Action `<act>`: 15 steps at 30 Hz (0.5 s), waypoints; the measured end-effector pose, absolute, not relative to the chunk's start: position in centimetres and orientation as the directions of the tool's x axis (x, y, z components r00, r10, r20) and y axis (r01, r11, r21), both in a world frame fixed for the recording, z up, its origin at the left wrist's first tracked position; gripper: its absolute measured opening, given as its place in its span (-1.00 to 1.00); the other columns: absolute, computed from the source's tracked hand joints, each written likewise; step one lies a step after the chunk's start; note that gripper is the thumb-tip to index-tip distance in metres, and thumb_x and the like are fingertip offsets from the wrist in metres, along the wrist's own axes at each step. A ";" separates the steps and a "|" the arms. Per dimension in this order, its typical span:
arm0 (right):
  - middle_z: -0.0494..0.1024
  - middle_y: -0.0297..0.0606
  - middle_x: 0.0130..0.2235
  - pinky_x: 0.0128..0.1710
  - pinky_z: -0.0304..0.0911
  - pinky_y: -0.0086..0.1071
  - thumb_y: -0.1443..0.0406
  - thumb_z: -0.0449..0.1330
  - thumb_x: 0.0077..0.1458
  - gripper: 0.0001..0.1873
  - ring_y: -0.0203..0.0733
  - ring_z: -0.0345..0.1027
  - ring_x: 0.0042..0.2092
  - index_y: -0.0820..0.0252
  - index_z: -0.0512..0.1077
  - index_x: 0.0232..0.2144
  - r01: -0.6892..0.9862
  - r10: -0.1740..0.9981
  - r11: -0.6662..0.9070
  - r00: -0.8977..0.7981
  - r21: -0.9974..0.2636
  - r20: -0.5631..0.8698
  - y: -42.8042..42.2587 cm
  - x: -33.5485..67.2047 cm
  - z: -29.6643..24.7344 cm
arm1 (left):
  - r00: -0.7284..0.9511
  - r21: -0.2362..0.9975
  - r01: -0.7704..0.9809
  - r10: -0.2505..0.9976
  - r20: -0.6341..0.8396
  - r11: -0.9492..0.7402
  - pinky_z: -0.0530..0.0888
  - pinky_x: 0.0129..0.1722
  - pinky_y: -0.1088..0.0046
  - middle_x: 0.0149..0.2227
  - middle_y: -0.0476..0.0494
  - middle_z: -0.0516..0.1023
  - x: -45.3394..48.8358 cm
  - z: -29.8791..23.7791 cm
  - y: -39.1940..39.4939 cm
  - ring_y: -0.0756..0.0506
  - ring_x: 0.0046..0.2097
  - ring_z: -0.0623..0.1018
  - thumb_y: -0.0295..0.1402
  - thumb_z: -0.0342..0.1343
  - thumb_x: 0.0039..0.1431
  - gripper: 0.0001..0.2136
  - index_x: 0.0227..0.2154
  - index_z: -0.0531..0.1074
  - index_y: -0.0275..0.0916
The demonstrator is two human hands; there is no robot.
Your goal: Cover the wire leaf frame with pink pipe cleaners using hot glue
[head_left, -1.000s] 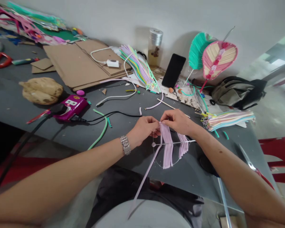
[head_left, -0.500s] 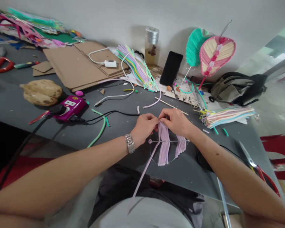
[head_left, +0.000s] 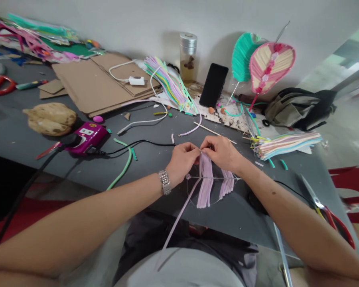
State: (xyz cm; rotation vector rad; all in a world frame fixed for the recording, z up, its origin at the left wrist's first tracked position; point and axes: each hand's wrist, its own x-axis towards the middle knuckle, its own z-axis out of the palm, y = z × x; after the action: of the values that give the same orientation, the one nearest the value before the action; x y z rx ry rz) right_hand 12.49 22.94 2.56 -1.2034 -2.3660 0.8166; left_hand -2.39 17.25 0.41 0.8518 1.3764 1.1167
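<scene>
Both hands meet at the upper edge of a thin wire frame partly covered with lilac pipe cleaners [head_left: 205, 191]. My left hand [head_left: 183, 161] is closed, its fingers pinching the top of the lilac strips from the left. From the right, my right hand [head_left: 220, 152] pinches the same spot, thumb and forefinger together. A straight wire crosses the frame's middle, and a second group of lilac strips [head_left: 226, 184] sits farther right on it. One loose lilac pipe cleaner [head_left: 176, 223] trails from the frame down toward my lap. The fingertips hide the exact point gripped.
Scissors [head_left: 320, 205] lie at the right beside my forearm. A purple power adapter [head_left: 88, 138] with black cords is on the left. Behind stand pipe cleaner bundles [head_left: 173, 87], cardboard [head_left: 80, 81], a phone [head_left: 214, 85], a bottle [head_left: 188, 57] and a finished pink fan [head_left: 272, 69].
The view has shifted slightly. Both hands stay pinched at the frame's upper edge, and the lilac strips look almost the same.
</scene>
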 end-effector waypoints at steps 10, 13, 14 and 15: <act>0.45 -0.43 -0.55 -0.34 0.13 -0.41 0.47 0.18 0.02 -0.85 -0.34 0.24 -0.46 0.21 0.53 -0.47 0.537 0.814 0.439 -0.578 -0.720 0.065 23.0 12.6 2.8 | -0.022 0.872 -0.242 0.896 -0.443 0.425 0.30 -0.56 0.58 -0.47 -0.10 0.55 -3.6 1.1 16.2 0.00 -0.46 0.54 -0.33 0.14 0.02 -0.87 -0.45 0.50 -0.29; 0.46 -0.43 -0.55 -0.34 0.13 -0.41 0.47 0.18 0.02 -0.85 -0.33 0.24 -0.46 0.21 0.54 -0.47 0.542 0.817 0.433 -0.573 -0.720 0.061 23.0 12.6 2.8 | -0.022 0.870 -0.247 0.895 -0.445 0.426 0.33 -0.56 0.58 -0.40 -0.12 0.59 -3.7 1.2 16.2 0.00 -0.45 0.57 -0.30 0.15 0.05 -0.85 -0.41 0.49 -0.29; 0.46 -0.43 -0.55 -0.34 0.13 -0.41 0.47 0.19 0.03 -0.85 -0.34 0.24 -0.46 0.21 0.54 -0.46 0.543 0.819 0.430 -0.571 -0.721 0.059 22.9 12.6 2.9 | -0.024 0.875 -0.239 0.899 -0.438 0.420 0.33 -0.56 0.58 -0.39 -0.12 0.59 -3.7 1.2 16.2 0.00 -0.44 0.57 -0.31 0.16 0.05 -0.86 -0.41 0.49 -0.29; 0.47 -0.43 -0.55 -0.35 0.13 -0.41 0.47 0.19 0.03 -0.86 -0.34 0.23 -0.46 0.21 0.54 -0.46 0.545 0.820 0.428 -0.569 -0.721 0.057 22.9 12.6 2.9 | -0.031 0.882 -0.229 0.903 -0.429 0.412 0.33 -0.56 0.58 -0.39 -0.11 0.58 -3.7 1.1 16.2 0.00 -0.44 0.57 -0.32 0.18 0.04 -0.87 -0.41 0.48 -0.29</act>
State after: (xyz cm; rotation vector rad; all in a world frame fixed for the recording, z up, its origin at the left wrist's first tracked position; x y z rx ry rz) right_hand 12.56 22.90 2.89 -1.1608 -2.2848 0.9357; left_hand -3.71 16.19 1.12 0.6912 1.2809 1.0334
